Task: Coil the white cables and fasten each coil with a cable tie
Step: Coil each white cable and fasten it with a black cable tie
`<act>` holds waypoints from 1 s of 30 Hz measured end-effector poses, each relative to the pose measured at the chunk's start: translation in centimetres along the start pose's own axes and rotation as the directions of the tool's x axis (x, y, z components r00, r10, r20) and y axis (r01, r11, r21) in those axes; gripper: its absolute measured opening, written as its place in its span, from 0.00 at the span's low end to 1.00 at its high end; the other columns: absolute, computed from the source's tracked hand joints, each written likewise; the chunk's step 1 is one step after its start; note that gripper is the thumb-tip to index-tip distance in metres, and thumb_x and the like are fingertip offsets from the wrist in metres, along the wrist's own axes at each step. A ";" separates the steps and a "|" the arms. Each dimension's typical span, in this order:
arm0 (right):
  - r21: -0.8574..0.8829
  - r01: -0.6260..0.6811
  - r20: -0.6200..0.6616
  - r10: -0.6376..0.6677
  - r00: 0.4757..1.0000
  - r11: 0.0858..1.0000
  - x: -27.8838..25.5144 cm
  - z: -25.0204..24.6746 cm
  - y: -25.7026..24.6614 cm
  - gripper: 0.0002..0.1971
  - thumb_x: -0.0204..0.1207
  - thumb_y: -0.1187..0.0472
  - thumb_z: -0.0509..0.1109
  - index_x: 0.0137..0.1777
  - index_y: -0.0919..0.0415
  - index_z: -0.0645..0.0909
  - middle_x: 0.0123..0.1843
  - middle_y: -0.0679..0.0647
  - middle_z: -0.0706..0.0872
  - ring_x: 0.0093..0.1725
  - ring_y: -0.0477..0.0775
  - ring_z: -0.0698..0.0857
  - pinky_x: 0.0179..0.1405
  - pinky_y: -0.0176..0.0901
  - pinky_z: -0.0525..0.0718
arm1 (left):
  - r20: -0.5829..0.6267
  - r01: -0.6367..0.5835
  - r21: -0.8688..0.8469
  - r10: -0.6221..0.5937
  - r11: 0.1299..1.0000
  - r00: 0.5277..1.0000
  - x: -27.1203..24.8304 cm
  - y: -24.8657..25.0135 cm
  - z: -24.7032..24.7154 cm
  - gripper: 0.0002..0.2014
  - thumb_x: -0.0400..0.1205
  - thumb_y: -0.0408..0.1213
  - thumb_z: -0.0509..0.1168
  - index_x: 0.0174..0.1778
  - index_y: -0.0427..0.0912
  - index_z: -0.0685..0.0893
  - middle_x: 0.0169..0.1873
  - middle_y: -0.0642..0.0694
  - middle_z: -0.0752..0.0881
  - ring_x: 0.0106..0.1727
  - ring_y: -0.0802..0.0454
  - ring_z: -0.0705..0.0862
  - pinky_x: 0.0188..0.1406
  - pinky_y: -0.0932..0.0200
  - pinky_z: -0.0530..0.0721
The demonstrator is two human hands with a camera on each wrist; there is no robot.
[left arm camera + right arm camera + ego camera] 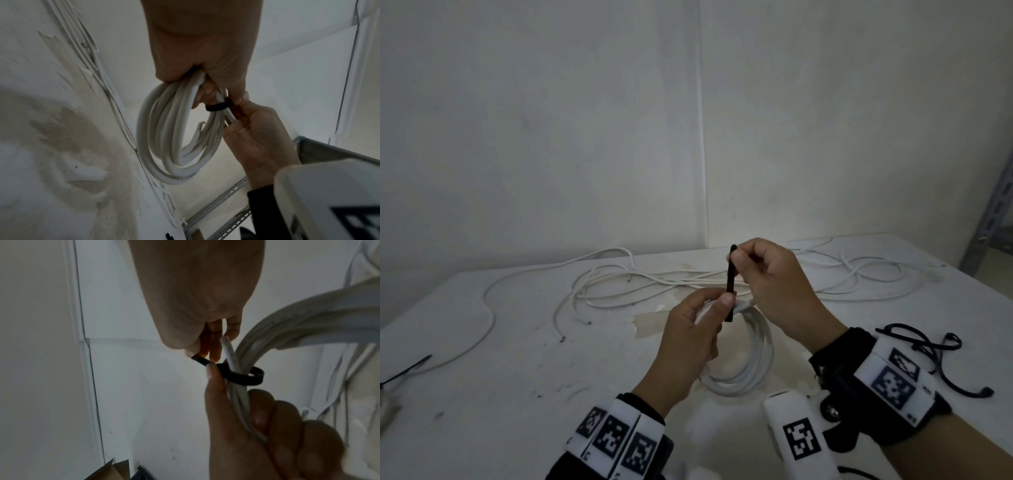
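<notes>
A coil of white cable (751,359) hangs above the white table (517,359). My left hand (722,305) grips the coil's top, its thumb pressing on a black cable tie (730,281) that stands upright there. My right hand (739,263) pinches the tie's upper end. In the right wrist view the tie (246,376) loops around the bundled strands (238,395), and its tail runs up into my right hand's fingertips (193,350). The left wrist view shows the coil (174,138) hanging from my left hand (205,84) with the tie (218,106) around it.
Loose white cables (654,281) sprawl across the back of the table. Several black ties (928,346) lie at the right, behind my right wrist. Another black tie (407,370) lies at the left edge. A grey metal rack (993,212) stands at the far right.
</notes>
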State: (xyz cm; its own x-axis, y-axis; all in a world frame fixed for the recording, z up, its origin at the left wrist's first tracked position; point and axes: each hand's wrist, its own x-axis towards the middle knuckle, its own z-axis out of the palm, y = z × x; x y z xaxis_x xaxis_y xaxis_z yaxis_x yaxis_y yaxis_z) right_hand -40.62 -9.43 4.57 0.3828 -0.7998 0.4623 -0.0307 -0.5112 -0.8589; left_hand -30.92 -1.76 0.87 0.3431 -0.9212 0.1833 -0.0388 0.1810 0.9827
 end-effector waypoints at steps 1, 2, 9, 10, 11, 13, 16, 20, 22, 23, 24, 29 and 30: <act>0.015 -0.011 -0.002 0.011 1.000 1.000 0.0 0.1 -0.1 0.12 0.79 0.64 0.63 0.34 0.53 0.77 0.32 0.48 0.81 0.29 0.36 0.76 0.33 0.25 0.74 | -0.005 0.002 0.004 -0.002 1.000 1.000 0.0 0.0 -0.1 0.06 0.82 0.37 0.61 0.42 0.44 0.83 0.15 0.59 0.75 0.15 0.63 0.66 0.16 0.69 0.65; 0.030 -0.023 0.012 0.023 1.000 0.999 0.0 0.2 -0.2 0.12 0.80 0.64 0.63 0.34 0.53 0.77 0.32 0.48 0.81 0.28 0.35 0.77 0.33 0.25 0.74 | -0.014 0.005 0.008 -0.005 1.000 1.000 -0.1 -0.1 -0.2 0.06 0.82 0.37 0.61 0.43 0.44 0.83 0.15 0.59 0.75 0.15 0.63 0.66 0.16 0.69 0.65; -0.034 0.006 0.169 0.000 0.986 0.999 -0.7 0.8 0.0 0.13 0.76 0.61 0.69 0.30 0.56 0.76 0.26 0.46 0.76 0.24 0.38 0.72 0.27 0.26 0.71 | -0.064 -0.013 0.014 0.014 1.000 0.998 -0.1 -0.3 -0.8 0.09 0.82 0.40 0.61 0.39 0.44 0.85 0.15 0.56 0.71 0.16 0.62 0.65 0.15 0.68 0.64; -0.047 0.028 0.145 -0.021 0.989 0.999 -0.8 0.9 0.1 0.13 0.76 0.62 0.69 0.30 0.57 0.76 0.25 0.47 0.75 0.24 0.39 0.71 0.26 0.26 0.70 | -0.062 -0.015 0.012 0.015 1.000 0.998 -0.1 -0.2 -0.8 0.09 0.82 0.39 0.62 0.38 0.44 0.85 0.15 0.57 0.72 0.15 0.62 0.65 0.15 0.69 0.64; -0.066 0.056 0.121 -0.048 0.991 0.996 -0.8 1.0 0.1 0.12 0.76 0.62 0.69 0.31 0.59 0.75 0.25 0.49 0.75 0.25 0.41 0.71 0.26 0.28 0.70 | -0.056 -0.020 0.016 0.021 1.000 0.998 -0.1 -0.1 -0.7 0.09 0.81 0.39 0.62 0.38 0.44 0.85 0.15 0.57 0.74 0.16 0.62 0.66 0.15 0.69 0.65; -0.120 0.111 0.069 -0.103 0.992 0.986 -0.8 1.1 0.2 0.12 0.76 0.62 0.68 0.32 0.60 0.74 0.26 0.53 0.76 0.26 0.44 0.72 0.27 0.35 0.71 | -0.039 -0.038 0.037 0.039 0.999 0.998 -0.3 0.0 -0.7 0.08 0.81 0.37 0.62 0.39 0.45 0.84 0.16 0.58 0.77 0.16 0.63 0.68 0.15 0.70 0.65; -0.168 0.152 0.016 -0.152 0.988 0.974 -0.6 1.4 0.3 0.13 0.76 0.62 0.68 0.31 0.61 0.73 0.23 0.52 0.74 0.25 0.46 0.71 0.25 0.37 0.69 | -0.030 -0.061 0.078 0.063 0.995 0.998 -0.6 0.0 -0.9 0.08 0.81 0.35 0.62 0.38 0.45 0.84 0.17 0.60 0.79 0.16 0.64 0.70 0.15 0.71 0.66; -0.172 0.151 -0.012 -0.155 0.988 0.973 -0.3 2.1 0.4 0.18 0.76 0.62 0.69 0.27 0.53 0.68 0.20 0.47 0.70 0.23 0.44 0.71 0.22 0.31 0.67 | -0.044 -0.069 0.122 0.075 0.990 0.996 -0.7 0.0 -1.4 0.08 0.81 0.35 0.64 0.36 0.47 0.84 0.19 0.61 0.81 0.18 0.66 0.73 0.16 0.69 0.68; -0.159 0.145 -0.029 -0.152 0.988 0.976 -0.1 2.3 0.4 0.19 0.76 0.62 0.69 0.26 0.53 0.68 0.20 0.47 0.70 0.22 0.43 0.71 0.22 0.29 0.68 | -0.046 -0.075 0.130 0.082 0.989 0.996 -0.6 0.1 -1.7 0.09 0.81 0.35 0.64 0.35 0.48 0.84 0.20 0.61 0.81 0.18 0.66 0.73 0.16 0.69 0.68; -0.152 0.141 -0.037 -0.148 0.988 0.978 0.0 2.4 0.5 0.18 0.75 0.63 0.69 0.26 0.54 0.69 0.20 0.47 0.70 0.22 0.42 0.72 0.22 0.28 0.68 | -0.042 -0.079 0.135 0.086 0.988 0.995 -0.6 0.2 -1.8 0.09 0.81 0.35 0.64 0.35 0.49 0.84 0.20 0.61 0.81 0.18 0.66 0.73 0.16 0.70 0.68; -0.142 0.139 -0.044 -0.147 0.988 0.980 0.0 2.5 0.6 0.17 0.75 0.63 0.69 0.26 0.55 0.70 0.20 0.47 0.71 0.22 0.42 0.72 0.22 0.28 0.69 | -0.038 -0.083 0.142 0.089 0.986 0.995 -0.6 0.2 -1.9 0.09 0.81 0.35 0.64 0.35 0.49 0.83 0.19 0.62 0.81 0.18 0.66 0.73 0.16 0.70 0.68; -0.065 0.155 0.035 -0.153 0.988 0.986 -0.1 3.0 1.3 0.12 0.78 0.63 0.67 0.33 0.56 0.74 0.28 0.53 0.77 0.28 0.44 0.74 0.29 0.32 0.73 | -0.050 -0.041 0.118 0.047 0.992 0.998 -0.5 0.0 -2.6 0.06 0.81 0.37 0.63 0.40 0.44 0.84 0.16 0.61 0.79 0.15 0.64 0.70 0.15 0.70 0.67; -0.057 0.140 0.093 -0.134 0.987 0.989 -0.2 3.1 1.5 0.10 0.79 0.61 0.65 0.35 0.52 0.75 0.31 0.49 0.79 0.31 0.41 0.76 0.32 0.30 0.73 | -0.067 -0.020 0.103 0.027 0.994 0.997 -0.4 -0.1 -2.9 0.06 0.81 0.37 0.63 0.40 0.44 0.84 0.15 0.60 0.78 0.14 0.63 0.69 0.15 0.69 0.66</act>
State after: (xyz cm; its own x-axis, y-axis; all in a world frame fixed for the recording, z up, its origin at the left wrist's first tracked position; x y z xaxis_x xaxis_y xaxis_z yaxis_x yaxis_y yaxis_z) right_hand -37.89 -9.07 2.51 0.4674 -0.6914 0.5509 -0.0299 -0.6352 -0.7718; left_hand -28.34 -0.39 0.60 0.4040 -0.8909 0.2077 -0.1426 0.1629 0.9763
